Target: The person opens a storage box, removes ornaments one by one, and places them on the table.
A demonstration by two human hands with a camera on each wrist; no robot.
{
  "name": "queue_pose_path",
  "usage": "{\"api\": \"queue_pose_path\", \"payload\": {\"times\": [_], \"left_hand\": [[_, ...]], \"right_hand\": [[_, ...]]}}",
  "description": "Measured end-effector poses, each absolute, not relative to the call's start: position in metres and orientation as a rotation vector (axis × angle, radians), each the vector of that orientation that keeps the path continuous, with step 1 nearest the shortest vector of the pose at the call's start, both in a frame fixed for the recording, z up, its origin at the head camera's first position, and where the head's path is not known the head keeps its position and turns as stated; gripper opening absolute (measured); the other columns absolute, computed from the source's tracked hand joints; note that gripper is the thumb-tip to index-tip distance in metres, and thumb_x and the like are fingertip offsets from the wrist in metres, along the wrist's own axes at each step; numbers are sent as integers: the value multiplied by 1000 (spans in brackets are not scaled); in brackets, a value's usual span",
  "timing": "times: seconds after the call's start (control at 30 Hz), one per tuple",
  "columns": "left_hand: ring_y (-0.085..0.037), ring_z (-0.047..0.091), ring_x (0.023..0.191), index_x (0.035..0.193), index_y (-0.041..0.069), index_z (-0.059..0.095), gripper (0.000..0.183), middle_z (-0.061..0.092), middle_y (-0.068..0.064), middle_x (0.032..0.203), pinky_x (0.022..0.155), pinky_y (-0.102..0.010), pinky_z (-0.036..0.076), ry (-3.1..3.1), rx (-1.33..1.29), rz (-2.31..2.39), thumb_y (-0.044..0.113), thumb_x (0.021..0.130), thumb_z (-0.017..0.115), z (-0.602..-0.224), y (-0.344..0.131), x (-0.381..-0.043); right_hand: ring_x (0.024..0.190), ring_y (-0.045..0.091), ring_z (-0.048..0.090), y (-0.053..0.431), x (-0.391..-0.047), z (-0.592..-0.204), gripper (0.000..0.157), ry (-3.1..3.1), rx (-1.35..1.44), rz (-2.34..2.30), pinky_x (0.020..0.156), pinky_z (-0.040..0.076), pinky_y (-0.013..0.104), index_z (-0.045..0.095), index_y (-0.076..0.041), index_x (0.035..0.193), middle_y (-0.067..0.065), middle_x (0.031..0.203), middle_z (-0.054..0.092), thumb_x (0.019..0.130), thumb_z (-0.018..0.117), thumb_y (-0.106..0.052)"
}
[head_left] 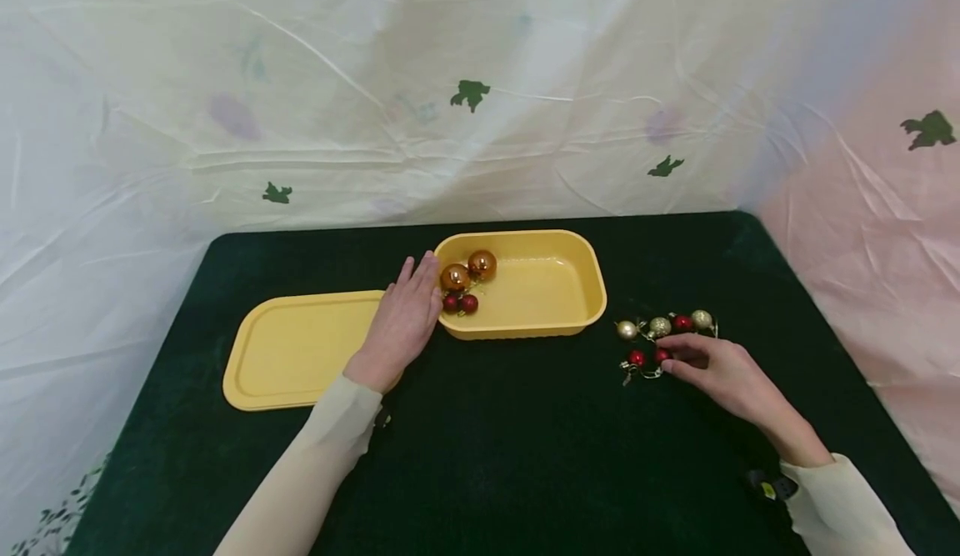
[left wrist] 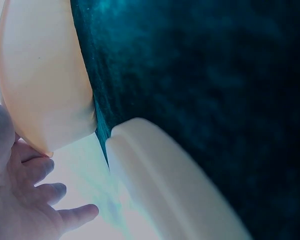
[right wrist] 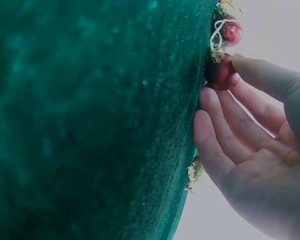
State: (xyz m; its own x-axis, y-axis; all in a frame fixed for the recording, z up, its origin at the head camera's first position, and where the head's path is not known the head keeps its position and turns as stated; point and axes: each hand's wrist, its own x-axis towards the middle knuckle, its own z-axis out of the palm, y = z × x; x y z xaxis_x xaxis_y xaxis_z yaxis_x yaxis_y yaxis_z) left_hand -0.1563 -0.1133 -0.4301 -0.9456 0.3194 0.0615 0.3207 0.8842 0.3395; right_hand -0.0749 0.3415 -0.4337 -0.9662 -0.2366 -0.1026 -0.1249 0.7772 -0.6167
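My left hand (head_left: 402,313) lies with straight fingers along the left wall of a yellow box (head_left: 540,289). Inside that box, at its left end, are two shiny orange-gold baubles (head_left: 482,265) and two small dark red baubles (head_left: 468,303). At the right, my right hand (head_left: 712,368) pinches a small red bauble (right wrist: 221,75) between thumb and fingers, low at the table surface. Beside it lie another red bauble (head_left: 637,358) with a pale string, a third red bauble (head_left: 682,323) and several gold baubles (head_left: 660,327), some of them glittery.
A flat yellow lid (head_left: 300,352) lies left of the box, partly under my left forearm. Everything stands on a dark green cloth-covered table (head_left: 525,439). Behind it hangs a pale curtain (head_left: 337,122) with leaf prints.
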Motion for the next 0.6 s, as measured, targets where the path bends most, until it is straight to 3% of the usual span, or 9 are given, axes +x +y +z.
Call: {"api": "queue_pose_path", "payload": {"times": [0.23,0.47,0.6], "left_hand": [[-33,15,158,166,7,19,59,17,-7,172,120,-63,27,-3042,-522,-560,30,113,33,-430,-114,-156],[-33,15,158,166,7,20,58,18,-8,172,120,-63,27,-3047,-513,-563,31,114,33,-429,-113,-155],[-34,15,158,166,7,19,59,17,-7,172,121,-63,26,-3054,-514,-563,30,114,33,-429,-113,-155]], "right_hand": [[97,21,70,344,-67,-422,36,2847,-217,-948,71,57,24,68,-11,132,13,120,71,102,69,-30],[96,-8,61,336,-62,-402,30,3005,-222,-1006,74,51,11,72,-16,127,8,122,72,102,68,-32],[97,-10,59,325,-62,-393,28,3010,-245,-1078,77,48,8,72,-18,128,5,122,72,103,68,-30]]}}
